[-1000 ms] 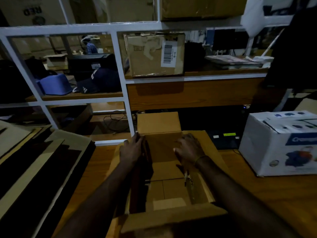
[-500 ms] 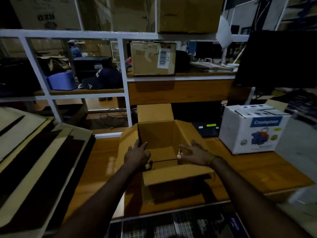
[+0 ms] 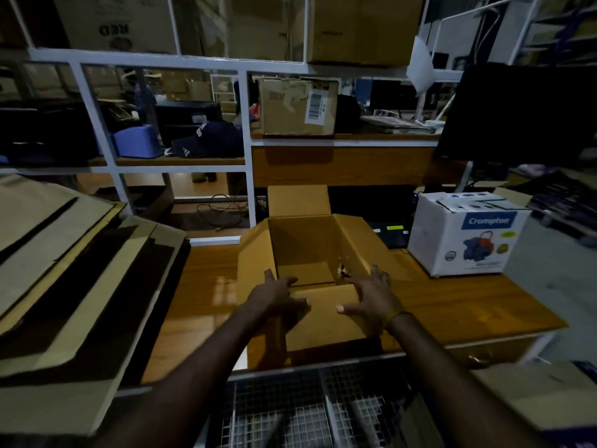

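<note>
From the head camera, an open cardboard box [image 3: 303,253] stands upright in the middle of the wooden counter [image 3: 206,286], close to its near edge. The far flap [image 3: 298,200] stands straight up, the side flaps lean outward, and the near flap [image 3: 326,315] is folded toward the person. The inside of the box looks empty apart from a torn patch on the right wall.

The left hand [image 3: 274,292] rests on the near left corner of the box. Its fingers are straight and spread apart, with the thumb pointing along the near rim, and they grip nothing. The right hand [image 3: 368,299] lies on the near right corner with its fingers fanned wide. Its thumb lies on the near flap, the other fingers reach onto the right flap, and it lies flat rather than clamped.

A white Crompton carton [image 3: 465,234] sits on the counter to the right of the box, well apart from it. Flattened cardboard sheets [image 3: 64,270] are stacked at the left. Behind the counter a white shelf frame [image 3: 248,176] holds a labelled brown carton [image 3: 298,106], a dark cap [image 3: 210,137] and a blue tub [image 3: 135,142]. A wire mesh rack [image 3: 310,412] lies below the counter's near edge.
</note>
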A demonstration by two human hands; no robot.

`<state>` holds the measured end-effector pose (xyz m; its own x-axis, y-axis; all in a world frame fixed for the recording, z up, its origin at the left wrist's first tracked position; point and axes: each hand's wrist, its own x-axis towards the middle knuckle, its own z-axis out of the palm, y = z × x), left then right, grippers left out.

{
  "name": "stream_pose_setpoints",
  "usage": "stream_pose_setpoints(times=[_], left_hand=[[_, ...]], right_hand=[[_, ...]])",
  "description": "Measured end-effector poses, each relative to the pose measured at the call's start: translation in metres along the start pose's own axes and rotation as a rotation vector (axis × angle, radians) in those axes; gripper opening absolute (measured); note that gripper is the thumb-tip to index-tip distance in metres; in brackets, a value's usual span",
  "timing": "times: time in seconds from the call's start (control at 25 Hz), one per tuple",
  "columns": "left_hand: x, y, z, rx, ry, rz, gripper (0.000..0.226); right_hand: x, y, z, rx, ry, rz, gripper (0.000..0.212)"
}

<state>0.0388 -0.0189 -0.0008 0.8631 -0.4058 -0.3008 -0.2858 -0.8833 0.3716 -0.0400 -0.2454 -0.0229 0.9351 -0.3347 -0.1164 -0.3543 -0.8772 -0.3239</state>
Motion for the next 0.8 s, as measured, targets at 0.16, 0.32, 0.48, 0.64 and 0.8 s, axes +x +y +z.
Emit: stream_pose_setpoints(times=[0.16, 0.32, 0.48, 0.64, 0.8], left_hand=[[-0.015, 0.013, 0.022, 0.059, 0.099, -0.057, 0.06], [-0.027, 0.021, 0.052, 0.11, 0.316, -0.097, 0.063], [-0.032, 0.023, 0.068, 0.154, 0.501, -0.105, 0.067], [-0.036, 0.029, 0.069, 0.066, 0.556, -0.134, 0.06], [-0.028, 0.036, 0.068, -0.001, 0.524, -0.107, 0.059]], right_hand=[[-0.016, -0.016, 0.034, 0.049, 0.261, 0.11, 0.073], [-0.03, -0.028, 0.059, 0.174, 0.438, 0.16, 0.068], [-0.028, -0.022, 0.056, 0.219, 0.433, 0.112, 0.071], [-0.02, -0.002, 0.05, 0.342, 0.413, 0.008, 0.066], [-0.015, 0.002, 0.049, 0.431, 0.434, -0.048, 0.063]])
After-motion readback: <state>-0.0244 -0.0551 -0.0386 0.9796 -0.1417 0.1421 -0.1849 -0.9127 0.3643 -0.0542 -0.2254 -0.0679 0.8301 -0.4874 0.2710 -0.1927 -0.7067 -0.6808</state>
